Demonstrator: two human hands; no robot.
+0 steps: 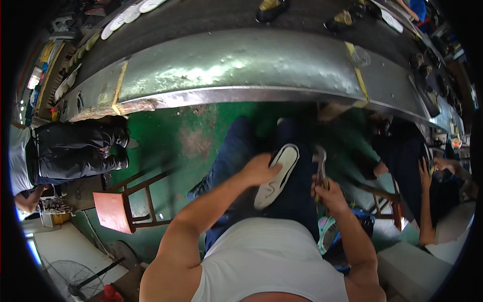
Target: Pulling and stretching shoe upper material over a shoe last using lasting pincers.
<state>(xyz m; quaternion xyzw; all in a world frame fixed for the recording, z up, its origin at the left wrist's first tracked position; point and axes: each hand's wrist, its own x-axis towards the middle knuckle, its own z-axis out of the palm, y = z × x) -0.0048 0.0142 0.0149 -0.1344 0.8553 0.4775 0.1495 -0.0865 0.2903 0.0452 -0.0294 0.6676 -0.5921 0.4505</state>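
Over my lap lies an off-white shoe (270, 187), tilted, with a dark curved line along its upper part. My left hand (261, 170) is closed on the left side of the shoe. To the right of it, my right hand (329, 195) grips a metal hand tool (321, 160) by its handle. The tool's curved head points away from me and stands apart from the shoe. Whether it is a hammer or pincers I cannot make out.
Ahead runs a metal-edged bench (236, 63) beside a dark belt (201, 20) bearing white soles (128, 15) and dark shoes (271, 10). A stool (113, 211) and a standing person (75, 151) are left. Another person (407, 156) works right. A teal item (328, 234) is by my right forearm.
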